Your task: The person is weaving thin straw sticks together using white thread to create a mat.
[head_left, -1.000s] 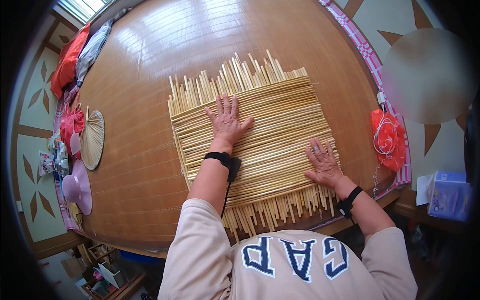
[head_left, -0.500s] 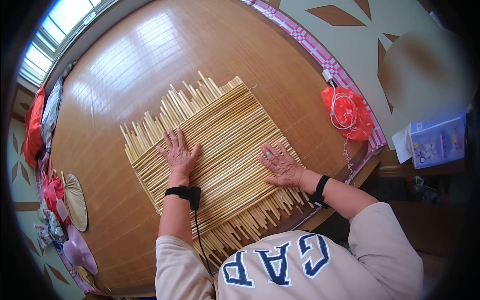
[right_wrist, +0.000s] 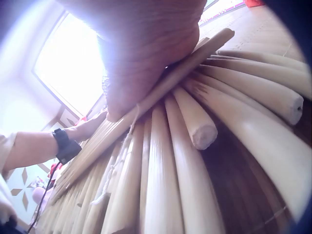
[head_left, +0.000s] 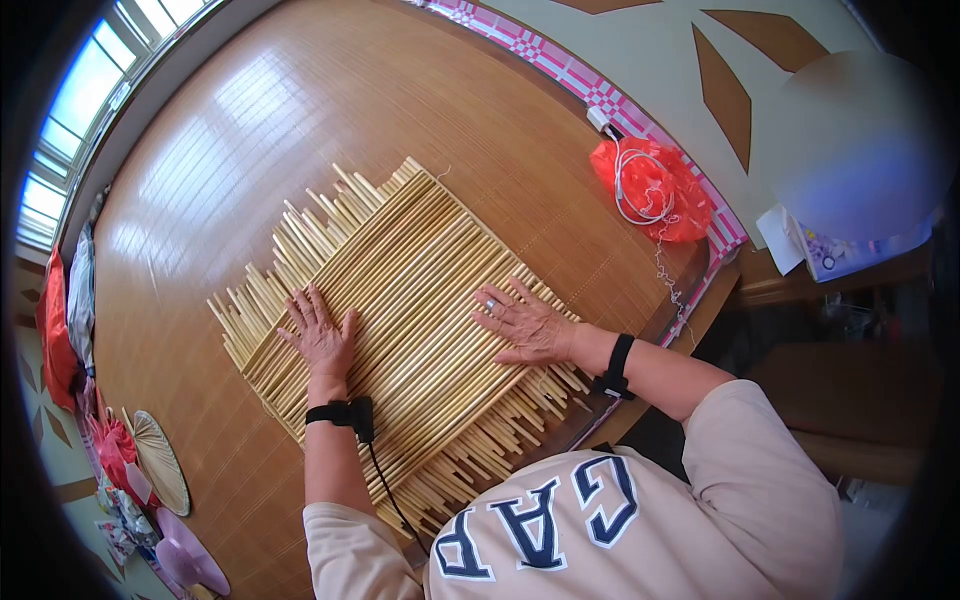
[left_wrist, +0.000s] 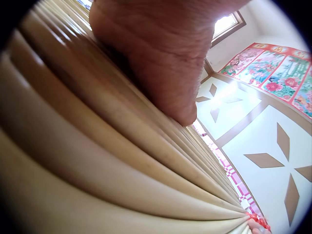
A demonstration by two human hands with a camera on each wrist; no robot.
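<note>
A square mat of straight pale stalks (head_left: 410,300) lies on the brown surface, its top layer crossing a lower one. Uneven ends of the lower stalks stick out at the far side and the near side. My left hand (head_left: 322,345) rests flat on the top layer near its far left edge, fingers spread. Toward the right edge, my right hand (head_left: 535,332) lies palm down with spread fingers and a ring. In the right wrist view, cut stalk ends (right_wrist: 204,136) fan out below the hand, and a pale twisted string (right_wrist: 111,168) hangs over them.
A red plastic bag (head_left: 665,200) with a white cable lies at the right edge. Along the left edge are a woven hand fan (head_left: 162,462), a pink hat (head_left: 187,553) and red and grey cloths. A patterned box (head_left: 850,250) stands on the right.
The head view has turned, so the mat appears more slanted and further left, with more of the window showing. Both hands stay flat on the stalks in nearly the same places.
</note>
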